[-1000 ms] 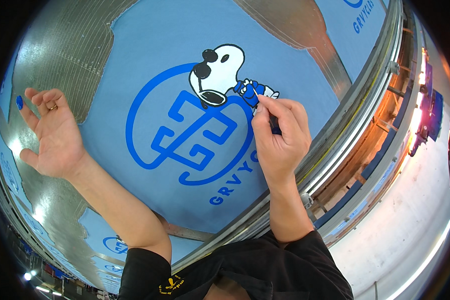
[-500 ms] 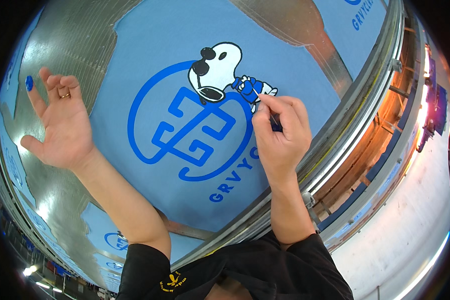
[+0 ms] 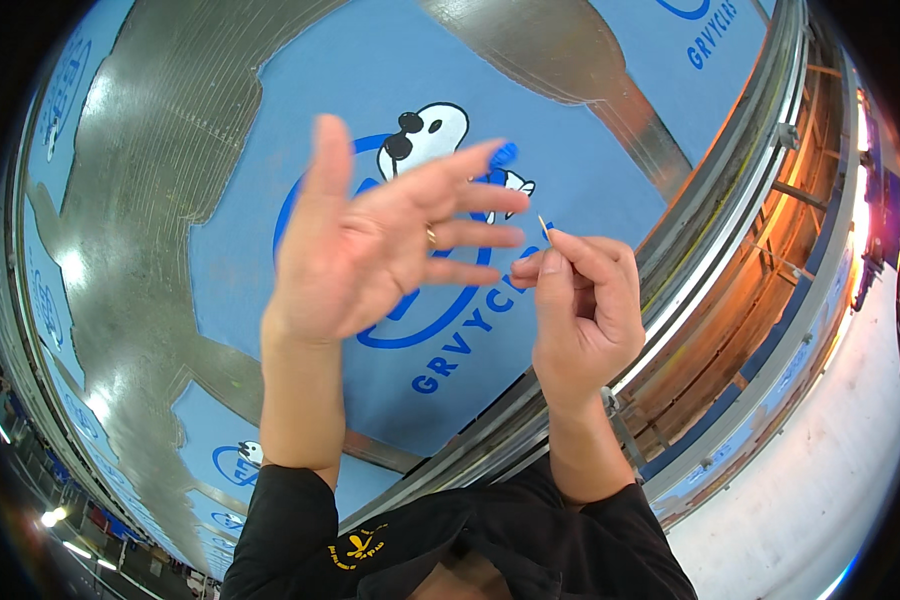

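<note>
A light blue garment panel (image 3: 330, 100) printed with a dark blue round emblem and a white cartoon dog in sunglasses (image 3: 432, 135) lies flat on a shiny metal table (image 3: 160, 150). My left hand (image 3: 370, 250) is raised above the print, palm toward me, fingers spread, a ring on one finger and a blue-stained fingertip. My right hand (image 3: 580, 300) is lifted beside it, pinching a thin pointed stick (image 3: 544, 226) between thumb and forefinger, close to the left fingertips.
More blue printed panels lie on the table at the upper right (image 3: 710, 30) and along the lower left (image 3: 235, 465). A metal rail (image 3: 730, 200) edges the table on the right, with an orange frame and pale floor (image 3: 820, 480) beyond.
My left hand has swung from the table's far left in over the print, up close to the camera. My right hand has lifted off the dog print, holding the thin stick.
</note>
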The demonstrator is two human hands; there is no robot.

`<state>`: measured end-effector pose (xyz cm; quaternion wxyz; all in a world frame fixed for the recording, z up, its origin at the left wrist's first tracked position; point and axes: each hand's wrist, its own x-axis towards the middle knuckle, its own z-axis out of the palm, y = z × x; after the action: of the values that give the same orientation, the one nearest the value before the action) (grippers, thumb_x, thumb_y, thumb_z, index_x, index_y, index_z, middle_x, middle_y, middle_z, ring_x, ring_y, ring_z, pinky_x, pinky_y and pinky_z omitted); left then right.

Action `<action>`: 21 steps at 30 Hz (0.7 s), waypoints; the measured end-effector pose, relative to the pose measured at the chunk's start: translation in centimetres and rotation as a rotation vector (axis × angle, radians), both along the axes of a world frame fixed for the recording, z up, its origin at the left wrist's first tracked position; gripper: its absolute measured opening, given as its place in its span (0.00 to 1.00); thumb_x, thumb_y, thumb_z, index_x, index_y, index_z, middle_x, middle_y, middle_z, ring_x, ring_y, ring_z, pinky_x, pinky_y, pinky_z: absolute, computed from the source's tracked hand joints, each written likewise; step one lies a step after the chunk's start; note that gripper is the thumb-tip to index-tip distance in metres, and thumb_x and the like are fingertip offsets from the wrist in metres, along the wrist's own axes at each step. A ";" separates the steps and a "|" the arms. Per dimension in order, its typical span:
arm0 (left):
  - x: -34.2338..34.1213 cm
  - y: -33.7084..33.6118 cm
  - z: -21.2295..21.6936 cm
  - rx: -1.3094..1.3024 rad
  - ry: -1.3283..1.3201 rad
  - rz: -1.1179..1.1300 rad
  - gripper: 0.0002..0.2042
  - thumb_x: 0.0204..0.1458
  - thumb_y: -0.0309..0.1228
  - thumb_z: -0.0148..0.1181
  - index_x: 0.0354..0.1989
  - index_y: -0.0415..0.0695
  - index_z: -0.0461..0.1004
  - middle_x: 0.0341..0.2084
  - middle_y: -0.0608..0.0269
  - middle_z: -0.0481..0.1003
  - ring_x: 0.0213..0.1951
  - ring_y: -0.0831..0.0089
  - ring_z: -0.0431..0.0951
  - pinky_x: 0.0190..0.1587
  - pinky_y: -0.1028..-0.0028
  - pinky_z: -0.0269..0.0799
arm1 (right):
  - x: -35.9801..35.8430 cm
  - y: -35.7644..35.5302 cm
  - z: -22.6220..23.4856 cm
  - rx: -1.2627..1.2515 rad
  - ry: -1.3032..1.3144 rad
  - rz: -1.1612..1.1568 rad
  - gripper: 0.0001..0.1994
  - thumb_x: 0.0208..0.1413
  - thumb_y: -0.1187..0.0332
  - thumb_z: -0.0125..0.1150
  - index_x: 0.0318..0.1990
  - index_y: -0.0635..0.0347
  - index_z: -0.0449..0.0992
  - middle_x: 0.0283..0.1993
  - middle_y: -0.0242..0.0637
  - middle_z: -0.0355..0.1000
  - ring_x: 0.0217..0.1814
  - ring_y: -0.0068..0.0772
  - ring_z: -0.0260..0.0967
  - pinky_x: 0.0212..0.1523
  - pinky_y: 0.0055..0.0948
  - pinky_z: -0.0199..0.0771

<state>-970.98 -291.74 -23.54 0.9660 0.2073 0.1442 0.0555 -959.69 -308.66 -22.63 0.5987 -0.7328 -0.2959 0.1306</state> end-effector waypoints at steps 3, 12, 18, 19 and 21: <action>1.1 -1.6 -0.3 -0.105 0.020 -0.054 0.58 0.55 0.79 0.15 0.76 0.36 0.53 0.69 0.36 0.62 0.67 0.43 0.68 0.66 0.42 0.65 | 0.4 -0.2 -0.3 -0.027 -0.043 -0.006 0.10 0.59 0.87 0.61 0.47 0.71 0.81 0.43 0.43 0.74 0.37 0.29 0.81 0.35 0.23 0.85; 2.0 -2.8 -0.9 -0.122 -0.045 -0.064 0.58 0.56 0.79 0.14 0.76 0.37 0.56 0.71 0.37 0.61 0.69 0.46 0.65 0.68 0.44 0.61 | 1.3 -0.5 -0.6 -0.080 -0.103 -0.037 0.12 0.58 0.87 0.62 0.48 0.68 0.83 0.41 0.41 0.75 0.37 0.27 0.80 0.36 0.23 0.84; 1.7 -2.4 -0.9 -0.106 -0.019 -0.055 0.58 0.55 0.79 0.16 0.76 0.37 0.55 0.71 0.36 0.59 0.70 0.44 0.64 0.69 0.43 0.60 | 1.1 -0.3 -0.3 -0.069 -0.088 -0.060 0.11 0.57 0.86 0.64 0.46 0.68 0.83 0.40 0.41 0.75 0.35 0.26 0.79 0.35 0.22 0.83; 1.6 -2.0 -0.7 -0.100 0.010 -0.049 0.58 0.55 0.80 0.17 0.76 0.37 0.55 0.71 0.35 0.59 0.70 0.44 0.63 0.69 0.43 0.60 | 1.0 -0.2 -0.2 -0.056 -0.075 -0.075 0.11 0.56 0.86 0.64 0.45 0.68 0.83 0.40 0.41 0.76 0.35 0.25 0.78 0.34 0.21 0.82; 0.9 -0.9 -0.4 -0.087 0.006 0.016 0.59 0.55 0.80 0.19 0.76 0.36 0.53 0.72 0.33 0.58 0.71 0.43 0.62 0.69 0.43 0.59 | 1.1 -0.4 -0.5 -0.127 -0.143 -0.091 0.11 0.55 0.85 0.66 0.45 0.67 0.83 0.38 0.39 0.76 0.32 0.22 0.75 0.31 0.20 0.78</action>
<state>-970.09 -292.62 -23.94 0.9732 0.1640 0.1510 0.0563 -958.58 -309.09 -23.16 0.5339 -0.7893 -0.2953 0.0692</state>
